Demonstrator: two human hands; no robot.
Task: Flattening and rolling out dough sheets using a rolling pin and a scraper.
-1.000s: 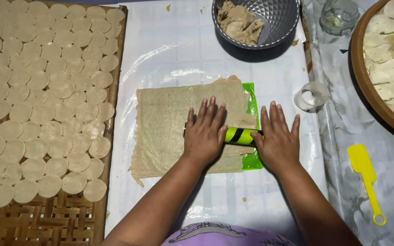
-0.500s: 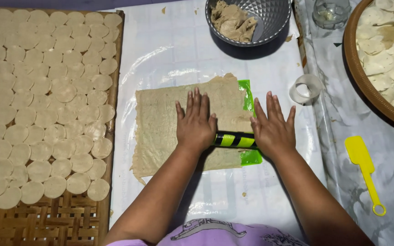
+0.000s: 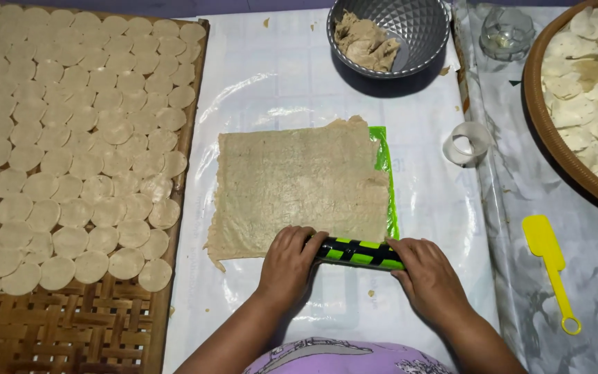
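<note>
Our left hand (image 3: 288, 262) and right hand (image 3: 429, 275) grip the green-and-black roller (image 3: 359, 253) — one at each end. It lies at the dough sheet's (image 3: 302, 183) near edge on the tabletop (image 3: 423, 201).

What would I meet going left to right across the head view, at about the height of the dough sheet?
Woven tray of round dough discs → flat dough sheet → green plastic edge → clear ring cutter → yellow spatula → round basket rim.
</note>
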